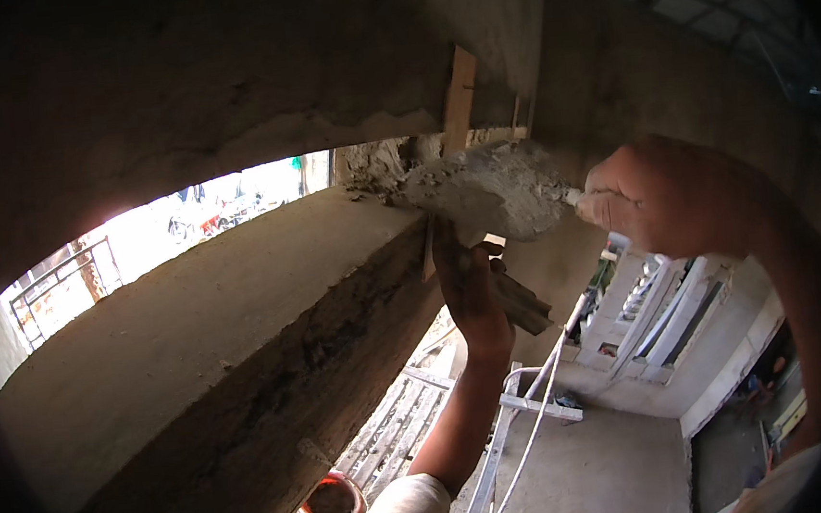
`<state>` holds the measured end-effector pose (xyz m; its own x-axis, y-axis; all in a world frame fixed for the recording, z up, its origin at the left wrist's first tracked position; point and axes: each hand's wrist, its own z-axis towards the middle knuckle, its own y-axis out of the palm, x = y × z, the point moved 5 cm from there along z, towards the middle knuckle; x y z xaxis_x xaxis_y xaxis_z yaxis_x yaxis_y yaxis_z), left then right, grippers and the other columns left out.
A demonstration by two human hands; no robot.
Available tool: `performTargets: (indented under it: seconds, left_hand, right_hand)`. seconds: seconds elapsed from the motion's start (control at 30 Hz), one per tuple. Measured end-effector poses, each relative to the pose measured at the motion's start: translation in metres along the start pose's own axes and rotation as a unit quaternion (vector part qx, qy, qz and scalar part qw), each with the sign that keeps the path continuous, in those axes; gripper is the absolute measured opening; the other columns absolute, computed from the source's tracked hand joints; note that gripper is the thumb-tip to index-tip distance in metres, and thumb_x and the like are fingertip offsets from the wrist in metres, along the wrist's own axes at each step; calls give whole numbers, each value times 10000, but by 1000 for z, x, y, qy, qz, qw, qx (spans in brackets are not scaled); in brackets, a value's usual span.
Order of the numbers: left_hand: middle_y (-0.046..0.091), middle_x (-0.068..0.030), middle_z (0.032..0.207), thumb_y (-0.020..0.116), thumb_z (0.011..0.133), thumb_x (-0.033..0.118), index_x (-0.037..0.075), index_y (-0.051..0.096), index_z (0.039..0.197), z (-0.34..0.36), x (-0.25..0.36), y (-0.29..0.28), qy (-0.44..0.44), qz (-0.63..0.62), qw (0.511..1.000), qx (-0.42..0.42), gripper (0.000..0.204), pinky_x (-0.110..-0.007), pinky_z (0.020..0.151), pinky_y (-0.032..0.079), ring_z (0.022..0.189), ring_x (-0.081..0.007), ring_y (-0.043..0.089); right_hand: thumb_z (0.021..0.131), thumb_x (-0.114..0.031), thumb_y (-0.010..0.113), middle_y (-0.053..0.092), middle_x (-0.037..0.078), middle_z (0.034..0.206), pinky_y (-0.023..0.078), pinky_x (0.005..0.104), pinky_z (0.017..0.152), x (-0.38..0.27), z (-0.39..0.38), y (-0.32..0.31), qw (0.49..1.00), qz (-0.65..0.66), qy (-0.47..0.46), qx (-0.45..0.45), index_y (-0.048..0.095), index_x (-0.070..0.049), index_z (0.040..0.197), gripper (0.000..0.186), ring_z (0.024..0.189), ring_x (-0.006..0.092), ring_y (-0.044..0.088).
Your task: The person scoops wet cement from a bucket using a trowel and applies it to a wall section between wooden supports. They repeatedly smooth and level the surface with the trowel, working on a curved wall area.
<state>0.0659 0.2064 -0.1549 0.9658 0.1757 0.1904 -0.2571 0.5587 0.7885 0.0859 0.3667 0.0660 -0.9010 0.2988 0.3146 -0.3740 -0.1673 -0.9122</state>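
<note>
My right hand [661, 196] grips the handle of a trowel [487, 191] whose blade is loaded with grey mortar, its tip pressed toward a rough gap [379, 162] between the concrete beam [231, 309] and the wall above. Below the blade, my left hand [471, 285] holds a flat mortar-stained board [522, 304] up against the beam's end. A wooden strip [458, 98] stands upright just above the trowel.
A long bright opening [158, 233] with a metal railing shows outside at the left. Far below lie bamboo scaffold planks [400, 426], a round bucket [331, 500], a metal ladder [501, 423], a white hose [546, 381] and a concrete floor [600, 463].
</note>
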Motion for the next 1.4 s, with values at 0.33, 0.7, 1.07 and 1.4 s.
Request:
performTargets:
  seconds: [0.33, 0.7, 1.07, 1.4]
  left_hand:
    - [409, -55, 1602, 547, 975, 172, 49, 365, 1565, -1, 1, 3, 6, 53, 999, 4, 630, -290, 896, 432, 1071, -143, 496]
    - [355, -94, 1644, 524, 958, 46, 19, 291, 1592, 3, 9, 2, -5, 5, 1000, -20, 675, -253, 827, 439, 1042, -116, 526]
    - [433, -93, 1582, 507, 961, 73, 5, 344, 1559, 4, 14, 3, 10, 53, 998, -29, 623, -263, 896, 445, 1068, -132, 501]
    - [397, -98, 1608, 513, 959, 68, 11, 362, 1556, 12, 19, 0, 44, 51, 997, -24, 618, -277, 914, 440, 1092, -135, 514]
  right_hand:
    - [963, -271, 612, 627, 210, 767, 491, 484, 726, -7, -1, -28, 979, -189, 68, -31, 656, -10, 811, 305, 760, 376, 636]
    - [930, -259, 649, 646, 178, 778, 521, 465, 727, -32, -36, -20, 960, -231, -39, 156, 661, -30, 820, 254, 772, 338, 651]
    - [916, -259, 653, 626, 210, 754, 507, 487, 771, -43, -20, -10, 946, -260, -13, 193, 645, -27, 789, 264, 789, 376, 643]
    - [932, -257, 642, 631, 201, 745, 509, 486, 774, -34, -35, -21, 961, -222, -39, 162, 653, -32, 793, 264, 798, 379, 651]
